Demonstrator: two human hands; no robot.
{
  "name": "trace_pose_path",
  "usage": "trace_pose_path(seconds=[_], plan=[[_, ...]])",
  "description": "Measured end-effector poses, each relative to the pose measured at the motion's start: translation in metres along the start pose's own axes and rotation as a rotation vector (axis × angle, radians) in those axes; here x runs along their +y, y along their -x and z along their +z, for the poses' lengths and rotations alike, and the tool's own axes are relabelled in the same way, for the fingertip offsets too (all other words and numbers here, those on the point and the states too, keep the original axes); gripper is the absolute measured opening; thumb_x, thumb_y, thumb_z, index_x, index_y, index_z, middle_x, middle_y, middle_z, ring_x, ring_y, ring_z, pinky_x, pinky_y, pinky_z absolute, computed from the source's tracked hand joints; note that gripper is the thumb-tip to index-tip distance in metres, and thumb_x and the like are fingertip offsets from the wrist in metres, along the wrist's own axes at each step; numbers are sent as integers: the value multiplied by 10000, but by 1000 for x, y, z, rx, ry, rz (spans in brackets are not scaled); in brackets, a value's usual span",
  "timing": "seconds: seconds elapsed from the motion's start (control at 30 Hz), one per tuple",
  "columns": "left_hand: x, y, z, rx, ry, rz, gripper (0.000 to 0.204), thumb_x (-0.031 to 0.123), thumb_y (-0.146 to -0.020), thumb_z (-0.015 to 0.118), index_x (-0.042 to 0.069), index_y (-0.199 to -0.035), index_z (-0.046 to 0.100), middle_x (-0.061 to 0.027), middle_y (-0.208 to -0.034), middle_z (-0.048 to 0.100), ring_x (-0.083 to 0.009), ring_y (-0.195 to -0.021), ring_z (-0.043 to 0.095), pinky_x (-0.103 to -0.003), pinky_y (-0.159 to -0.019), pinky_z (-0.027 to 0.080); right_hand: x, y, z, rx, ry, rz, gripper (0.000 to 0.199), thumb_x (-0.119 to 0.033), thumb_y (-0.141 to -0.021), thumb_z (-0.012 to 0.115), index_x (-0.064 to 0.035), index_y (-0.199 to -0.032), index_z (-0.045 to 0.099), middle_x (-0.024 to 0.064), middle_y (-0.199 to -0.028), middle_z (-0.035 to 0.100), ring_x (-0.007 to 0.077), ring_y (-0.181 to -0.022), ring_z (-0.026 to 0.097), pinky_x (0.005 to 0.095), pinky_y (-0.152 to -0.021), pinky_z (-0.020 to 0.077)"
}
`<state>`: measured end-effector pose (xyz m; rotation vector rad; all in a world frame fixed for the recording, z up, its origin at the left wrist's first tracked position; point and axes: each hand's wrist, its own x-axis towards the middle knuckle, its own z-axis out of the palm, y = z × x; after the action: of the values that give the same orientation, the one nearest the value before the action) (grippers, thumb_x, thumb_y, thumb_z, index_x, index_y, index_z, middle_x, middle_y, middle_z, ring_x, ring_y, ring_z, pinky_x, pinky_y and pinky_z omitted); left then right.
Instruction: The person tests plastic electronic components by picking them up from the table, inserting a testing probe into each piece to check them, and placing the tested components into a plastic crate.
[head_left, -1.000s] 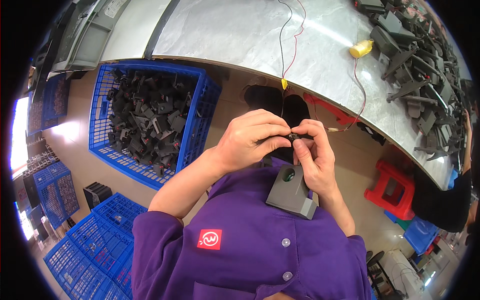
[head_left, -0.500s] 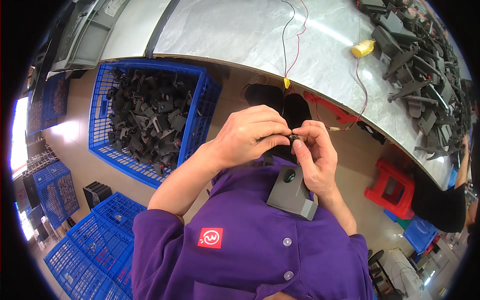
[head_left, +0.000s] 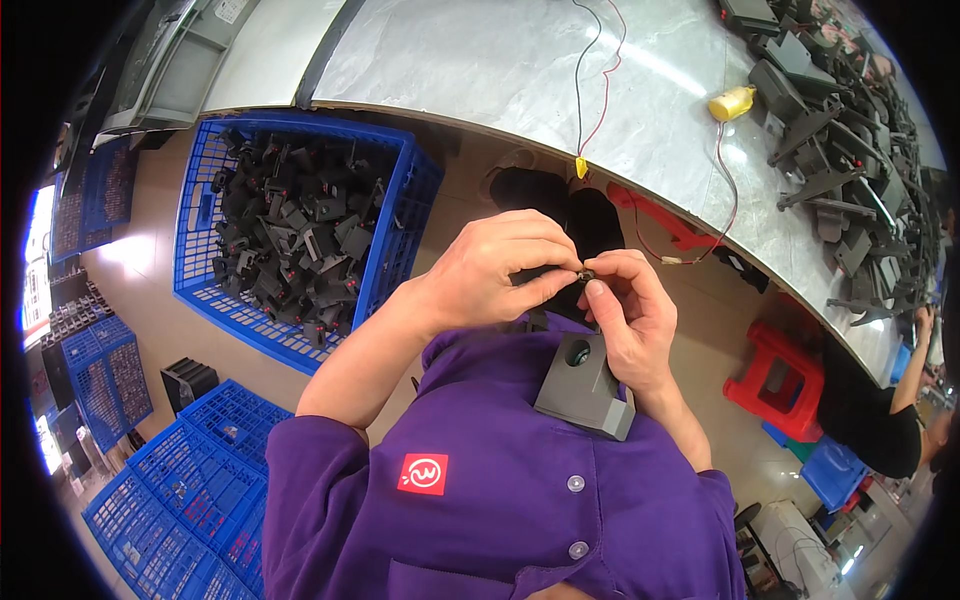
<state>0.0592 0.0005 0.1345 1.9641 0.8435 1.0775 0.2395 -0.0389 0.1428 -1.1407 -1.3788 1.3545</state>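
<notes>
Close together in front of my purple shirt, both hands are closed in a pinch. My left hand (head_left: 505, 268) grips with thumb and index finger, meeting the fingertips of my right hand (head_left: 632, 310). Between them is a tiny dark piece with a brassy glint (head_left: 585, 275); the fingers cover most of it, so its kind does not show. Just below my right hand, a grey plastic housing (head_left: 585, 390) with a round dark opening rests against the shirt front, held by neither hand.
A blue crate (head_left: 400, 190) full of small black parts stands on the left. Ahead is a grey table (head_left: 460, 70) with thin wires, a yellow-wrapped piece (head_left: 732, 103) and heaped dark housings (head_left: 850, 180). A red stool (head_left: 775, 380) and another person (head_left: 880, 420) are at right.
My hands stay pinched together with almost no movement. The view has shifted slightly. The other person at the right edge has moved an arm and leaned further into view.
</notes>
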Motion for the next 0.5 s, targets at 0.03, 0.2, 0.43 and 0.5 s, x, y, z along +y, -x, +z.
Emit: trace_pose_path(seconds=[0.03, 0.2, 0.43, 0.5], plan=[[-1, 0, 0, 2, 0, -1, 118, 33, -676, 682, 15, -782, 633, -80, -777, 615, -224, -730, 594, -300, -615, 478, 0, 0, 0, 1, -11, 1, 136, 44, -825, 534, 48, -960, 540, 75, -936, 508, 95, -692, 551, 193, -601, 460], [-3, 1, -3, -45, 45, -11, 120, -5, -673, 686, 3, -780, 633, -85, -780, 623, -233, -747, 600, -310, -656, 474, 1, 0, 2, 0, -29, 2, 131, 42, -829, 534, 47, -960, 540, 79, -944, 504, 97, -697, 550, 198, -608, 465], [1, 3, 1, 14, 63, -36, 122, -14, -662, 687, 2, -770, 631, -86, -761, 623, -228, -727, 603, -300, -657, 477, 1, 0, 2, 0, -3, -37, 138, 57, -821, 528, 48, -959, 539, 86, -949, 501, 108, -724, 553, 210, -629, 481], [5, 4, 3, 35, 110, -116, 103, -25, -668, 672, -6, -759, 627, -87, -754, 626, -212, -721, 609, -287, -651, 479, 0, 0, 2, 1, 11, -47, 141, 60, -818, 529, 48, -958, 539, 87, -944, 502, 111, -728, 554, 214, -634, 486]])
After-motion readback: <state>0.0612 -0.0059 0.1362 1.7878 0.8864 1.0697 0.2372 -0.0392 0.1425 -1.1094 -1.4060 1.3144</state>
